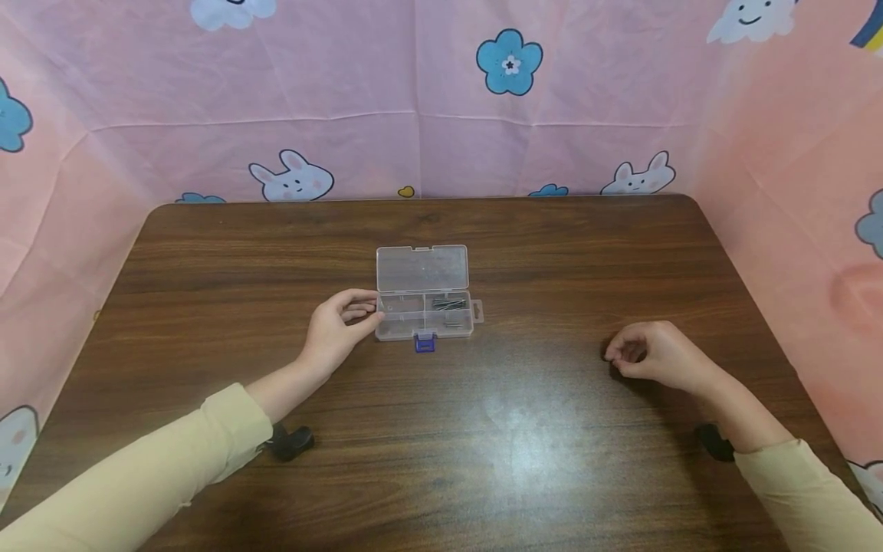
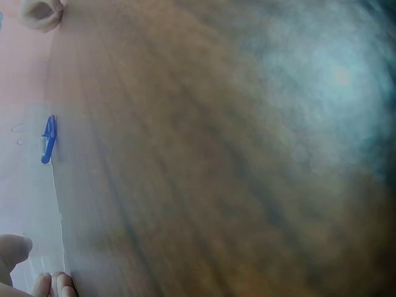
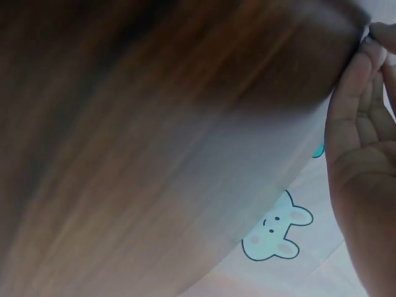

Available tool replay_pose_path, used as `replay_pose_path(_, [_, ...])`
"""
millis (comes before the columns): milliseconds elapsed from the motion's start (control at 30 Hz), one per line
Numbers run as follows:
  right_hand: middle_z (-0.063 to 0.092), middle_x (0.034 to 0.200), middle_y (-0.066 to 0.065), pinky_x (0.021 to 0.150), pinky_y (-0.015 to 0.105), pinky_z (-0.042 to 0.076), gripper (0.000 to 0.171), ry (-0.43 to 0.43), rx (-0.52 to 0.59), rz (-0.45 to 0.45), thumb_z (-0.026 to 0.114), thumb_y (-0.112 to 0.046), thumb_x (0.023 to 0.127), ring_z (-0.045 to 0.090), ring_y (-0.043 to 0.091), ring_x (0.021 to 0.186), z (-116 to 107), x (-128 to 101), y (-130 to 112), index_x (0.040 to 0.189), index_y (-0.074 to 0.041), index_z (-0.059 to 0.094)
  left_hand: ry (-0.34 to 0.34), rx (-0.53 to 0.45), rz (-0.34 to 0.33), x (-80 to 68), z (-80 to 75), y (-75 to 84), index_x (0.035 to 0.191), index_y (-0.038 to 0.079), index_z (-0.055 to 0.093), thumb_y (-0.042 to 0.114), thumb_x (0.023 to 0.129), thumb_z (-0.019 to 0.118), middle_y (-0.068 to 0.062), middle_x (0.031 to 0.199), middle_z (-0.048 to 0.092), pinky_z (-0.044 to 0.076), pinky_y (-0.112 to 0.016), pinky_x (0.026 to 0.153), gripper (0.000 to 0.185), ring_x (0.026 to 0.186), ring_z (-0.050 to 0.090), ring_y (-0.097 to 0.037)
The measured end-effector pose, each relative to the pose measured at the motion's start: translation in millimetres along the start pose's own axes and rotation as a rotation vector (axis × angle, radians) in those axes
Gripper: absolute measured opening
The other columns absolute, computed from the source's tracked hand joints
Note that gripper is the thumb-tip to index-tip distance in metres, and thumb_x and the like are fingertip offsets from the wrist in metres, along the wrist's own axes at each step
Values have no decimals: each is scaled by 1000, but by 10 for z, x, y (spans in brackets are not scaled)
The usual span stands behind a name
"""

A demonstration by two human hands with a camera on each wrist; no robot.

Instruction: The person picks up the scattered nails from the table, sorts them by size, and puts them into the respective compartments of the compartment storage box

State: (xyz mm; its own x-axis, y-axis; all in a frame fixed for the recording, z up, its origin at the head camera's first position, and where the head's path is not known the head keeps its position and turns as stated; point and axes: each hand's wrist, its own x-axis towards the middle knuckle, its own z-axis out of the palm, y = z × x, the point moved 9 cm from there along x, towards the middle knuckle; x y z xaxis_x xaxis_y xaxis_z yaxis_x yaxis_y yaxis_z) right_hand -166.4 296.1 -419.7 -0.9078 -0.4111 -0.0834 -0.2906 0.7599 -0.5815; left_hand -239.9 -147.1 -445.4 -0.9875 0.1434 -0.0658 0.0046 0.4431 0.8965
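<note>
Left fingers (image 1: 359,310) pinched the left end of the box (image 1: 424,314); right hand (image 1: 651,354) lay curled on the table (image 1: 483,445), well apart, its contents hidden. Box: clear, unlabelled, lid open, blue latch (image 1: 425,343), dark pins (image 1: 448,303) inside, mid-table.

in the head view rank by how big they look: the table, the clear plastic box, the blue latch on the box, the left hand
1. table
2. clear plastic box, lid open
3. left hand, somewhat smaller than the box
4. blue latch
</note>
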Motion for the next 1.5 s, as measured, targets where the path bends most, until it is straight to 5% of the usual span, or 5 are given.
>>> replay_pose_path(500, [71, 83, -6, 66, 21, 57, 22, 18, 1, 29, 80, 7, 84, 61, -1, 76, -47, 134, 23, 90, -14, 75, 3, 0, -16, -8, 2, -17, 133, -3, 67, 9, 100, 74, -24, 132, 70, 55, -46, 113, 37, 122, 68, -38])
replay_pose_path(1133, [73, 87, -1, 70, 19, 56, 23, 109, 24, -120, 75, 15, 83, 60, 1, 80, -206, 585, -215, 91, -6, 76, 2, 12, -7, -8, -1, -15, 134, -4, 66, 11, 100, 74, -25, 132, 70, 55, -46, 113, 38, 122, 69, -38])
replay_pose_path(1500, [75, 90, 3, 69, 22, 57, 18, 88, 86, -175, 73, 11, 87, 61, 6, 81, -173, 940, -482, 95, -4, 77, 2, 1, -8, -3, 6, -16, 134, -3, 66, 11, 100, 75, -24, 132, 70, 55, -46, 113, 38, 122, 68, -38])
